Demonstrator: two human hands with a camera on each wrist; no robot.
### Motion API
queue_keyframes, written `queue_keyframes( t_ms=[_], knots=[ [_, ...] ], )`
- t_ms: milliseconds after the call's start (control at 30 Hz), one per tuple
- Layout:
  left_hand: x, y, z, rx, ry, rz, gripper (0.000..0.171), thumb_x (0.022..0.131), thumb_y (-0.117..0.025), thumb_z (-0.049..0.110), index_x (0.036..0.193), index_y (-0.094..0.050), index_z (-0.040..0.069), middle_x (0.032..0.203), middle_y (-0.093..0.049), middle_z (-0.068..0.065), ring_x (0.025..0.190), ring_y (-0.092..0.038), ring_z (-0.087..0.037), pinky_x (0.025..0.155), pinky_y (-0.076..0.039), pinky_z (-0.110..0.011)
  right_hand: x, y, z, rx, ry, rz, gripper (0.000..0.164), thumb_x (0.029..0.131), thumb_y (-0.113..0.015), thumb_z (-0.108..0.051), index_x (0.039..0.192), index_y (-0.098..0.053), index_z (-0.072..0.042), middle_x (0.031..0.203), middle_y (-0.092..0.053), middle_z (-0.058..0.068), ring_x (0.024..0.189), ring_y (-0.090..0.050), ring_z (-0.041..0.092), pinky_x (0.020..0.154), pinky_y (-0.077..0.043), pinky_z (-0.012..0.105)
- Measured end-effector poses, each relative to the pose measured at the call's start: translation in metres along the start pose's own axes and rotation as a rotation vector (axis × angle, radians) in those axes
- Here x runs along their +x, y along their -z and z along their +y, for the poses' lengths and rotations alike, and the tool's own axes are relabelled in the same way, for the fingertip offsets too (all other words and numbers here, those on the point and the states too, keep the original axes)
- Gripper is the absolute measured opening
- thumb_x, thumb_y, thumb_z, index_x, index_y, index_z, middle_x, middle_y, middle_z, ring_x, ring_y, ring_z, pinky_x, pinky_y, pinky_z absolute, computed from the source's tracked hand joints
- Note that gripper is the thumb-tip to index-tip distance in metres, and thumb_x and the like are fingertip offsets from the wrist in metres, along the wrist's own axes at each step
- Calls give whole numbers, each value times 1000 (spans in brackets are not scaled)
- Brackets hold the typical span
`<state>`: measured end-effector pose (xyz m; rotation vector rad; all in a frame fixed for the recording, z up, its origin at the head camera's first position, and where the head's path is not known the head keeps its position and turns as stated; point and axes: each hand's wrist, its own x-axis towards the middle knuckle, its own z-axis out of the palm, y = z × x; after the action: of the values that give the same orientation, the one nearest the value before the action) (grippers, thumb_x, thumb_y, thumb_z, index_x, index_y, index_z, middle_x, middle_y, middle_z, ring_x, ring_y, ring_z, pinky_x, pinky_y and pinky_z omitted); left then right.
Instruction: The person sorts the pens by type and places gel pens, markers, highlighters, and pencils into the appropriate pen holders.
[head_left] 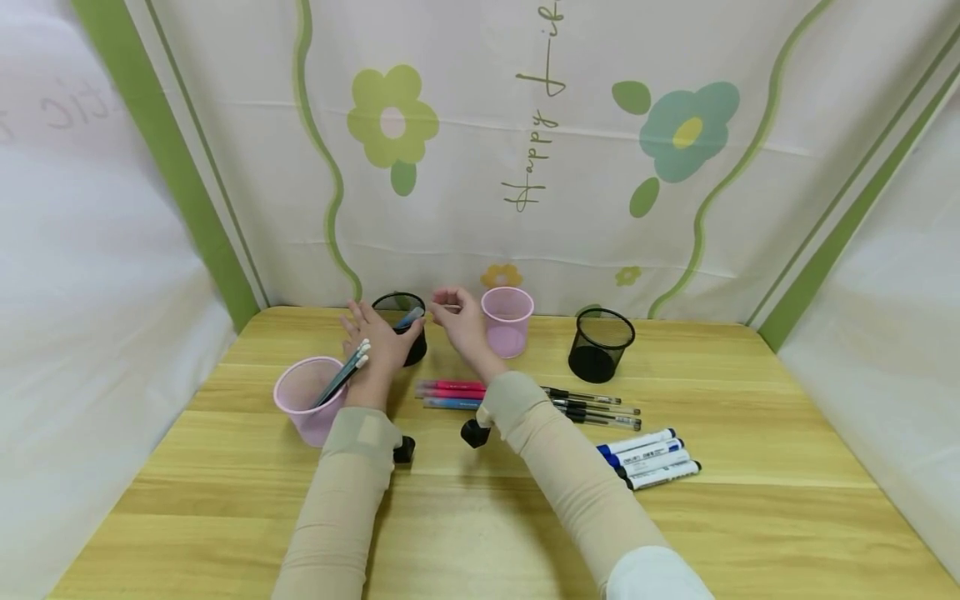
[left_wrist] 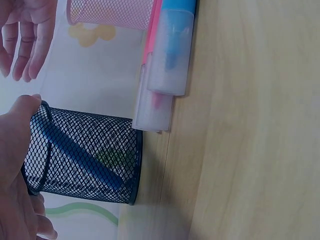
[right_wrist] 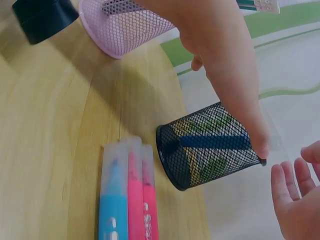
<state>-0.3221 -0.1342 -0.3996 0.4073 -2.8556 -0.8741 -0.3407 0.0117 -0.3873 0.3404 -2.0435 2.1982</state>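
Observation:
My left hand [head_left: 378,342] holds a black mesh pen cup [left_wrist: 90,155] near its rim, the thumb on one side and the fingers toward the other. Inside the cup, a blue pen [right_wrist: 215,142] with a clear end leans at a slant. To the right of that rim is my right hand [head_left: 461,321], fingers loosely bent; nothing shows in its grasp in the right wrist view [right_wrist: 300,195]. Pink and blue capped highlighters [right_wrist: 114,200] lie in front of the cup. Behind my left wrist, a pink mesh cup [head_left: 288,400] contains several pencils [head_left: 345,372].
Another pink mesh cup [head_left: 506,333] and a second black mesh cup [head_left: 596,358] stand along the back. Black-gripped pens [head_left: 600,413] and white markers [head_left: 652,460] lie at the right. A printed curtain [head_left: 465,167] rises behind the wooden table [head_left: 750,517].

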Motion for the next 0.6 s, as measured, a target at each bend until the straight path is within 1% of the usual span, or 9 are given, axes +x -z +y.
queue_keyframes(
  t_ms=[133, 200, 300, 367, 433, 500, 600],
  knots=[
    [-1, 0, 0, -3, -2, 4, 122, 90, -56, 75, 161, -2, -6, 168, 8, -26, 153, 5, -48, 117, -17, -69, -2, 7, -1, -38, 7, -43, 23, 98, -64, 5, 120, -62, 11, 114, -66, 24, 100, -67, 29, 88, -58, 33],
    [-1, 0, 0, -7, -2, 1, 122, 90, -57, 75, 161, -1, -6, 168, 8, -25, 153, 5, -48, 117, -17, -68, -3, 10, -2, -51, 16, -69, 25, 98, -63, 5, 122, -62, 11, 115, -66, 25, 102, -67, 31, 88, -58, 32],
    [-1, 0, 0, -7, -1, -1, 122, 90, -57, 75, 161, 0, -6, 168, 8, -25, 153, 6, -48, 117, -16, -68, -4, 13, -5, -73, 26, -107, 25, 99, -63, 3, 124, -62, 10, 117, -65, 27, 106, -66, 38, 89, -58, 33],
    [-1, 0, 0, -5, 1, 3, 122, 90, -57, 75, 161, 0, -6, 168, 7, -25, 153, 5, -48, 117, -17, -68, -6, 15, -7, -77, 24, -136, 25, 100, -62, 3, 125, -62, 9, 121, -64, 29, 110, -64, 41, 91, -57, 34],
    [-1, 0, 0, -1, 2, 6, 121, 90, -57, 75, 161, -1, -6, 168, 7, -26, 153, 4, -48, 117, -18, -68, -7, 17, -9, -73, 15, -157, 25, 101, -60, 2, 125, -62, 8, 123, -63, 30, 111, -64, 39, 93, -56, 35],
    [-2, 1, 0, 5, 2, 5, 122, 90, -56, 76, 161, -2, -7, 168, 7, -26, 153, 3, -48, 117, -19, -68, -8, 18, -11, -67, 6, -173, 25, 102, -59, 1, 125, -62, 8, 125, -62, 30, 110, -64, 34, 94, -56, 35],
    [-3, 2, 1, 9, -1, 4, 121, 90, -55, 76, 161, -3, -7, 168, 8, -26, 153, 3, -47, 117, -19, -68, -9, 21, -13, -69, 3, -189, 26, 102, -59, 1, 127, -61, 9, 126, -62, 30, 110, -64, 33, 94, -56, 35]
  ],
)
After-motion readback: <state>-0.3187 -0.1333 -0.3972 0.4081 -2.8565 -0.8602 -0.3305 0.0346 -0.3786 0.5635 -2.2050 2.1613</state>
